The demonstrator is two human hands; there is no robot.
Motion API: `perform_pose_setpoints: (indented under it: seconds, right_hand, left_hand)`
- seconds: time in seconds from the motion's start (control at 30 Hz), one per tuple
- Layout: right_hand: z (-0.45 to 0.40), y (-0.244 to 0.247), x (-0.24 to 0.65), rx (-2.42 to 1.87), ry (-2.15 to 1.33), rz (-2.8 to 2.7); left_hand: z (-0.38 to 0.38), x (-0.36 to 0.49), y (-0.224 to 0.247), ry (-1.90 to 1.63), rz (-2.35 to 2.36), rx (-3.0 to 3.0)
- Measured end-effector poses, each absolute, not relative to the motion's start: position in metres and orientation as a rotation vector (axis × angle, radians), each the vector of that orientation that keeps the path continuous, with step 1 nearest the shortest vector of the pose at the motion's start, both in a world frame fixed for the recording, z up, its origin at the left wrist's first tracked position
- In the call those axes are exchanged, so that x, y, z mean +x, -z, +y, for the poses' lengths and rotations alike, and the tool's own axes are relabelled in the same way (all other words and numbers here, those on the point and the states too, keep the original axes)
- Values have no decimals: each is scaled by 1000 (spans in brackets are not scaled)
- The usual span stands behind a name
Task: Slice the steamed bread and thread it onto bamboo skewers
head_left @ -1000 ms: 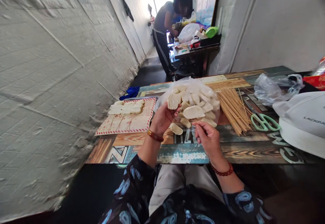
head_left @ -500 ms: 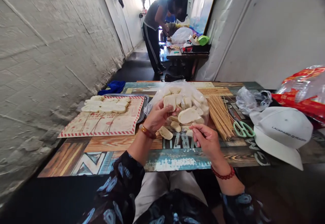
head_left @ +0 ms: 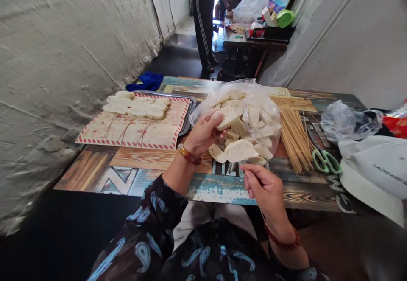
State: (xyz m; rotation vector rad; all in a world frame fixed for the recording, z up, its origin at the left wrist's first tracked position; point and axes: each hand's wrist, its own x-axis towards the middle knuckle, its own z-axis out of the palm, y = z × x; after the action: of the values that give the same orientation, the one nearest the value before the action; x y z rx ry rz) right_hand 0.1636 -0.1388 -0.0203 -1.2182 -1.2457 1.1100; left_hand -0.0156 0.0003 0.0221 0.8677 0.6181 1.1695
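My left hand holds a pale bread slice between thumb and fingers, over the pile beside the plastic bag. Closer to me, my right hand is pinched on a thin stick, mostly hidden by the fingers. Another large slice lies just beyond that hand. Bundled wooden skewers rest right of the bag. On the left, skewered slices lie in rows on printed paper over a metal tray.
Green-handled scissors, a crumpled plastic bag and a white cap are at the right. A blue cloth lies at the back left. Beyond the table, a person stands by a second, cluttered table.
The view has tilted down and shifted, so the far person's head is out of frame. Both hands keep their holds; the slice in my left hand now lies flatter.
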Motion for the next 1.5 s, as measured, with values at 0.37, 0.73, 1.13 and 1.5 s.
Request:
perform_pose_setpoints:
  seconds: [0.37,0.73,1.13,1.5]
  right_hand:
    - [-144,21,150,-1344,-1033,-1249]
    - [-147,20,148,-1381,-1006,-1226]
    - [-145,21,146,-1382,-1028,-1195]
    - [-147,19,147,-1373,-1020,-1199]
  left_hand:
    - [-3,-15,-23,-1206,634,879]
    - [-4,-17,-24,-1217,652,897]
    - [-4,-15,-24,-1216,672,930]
    - [-4,-14,-24,-1219,669,891]
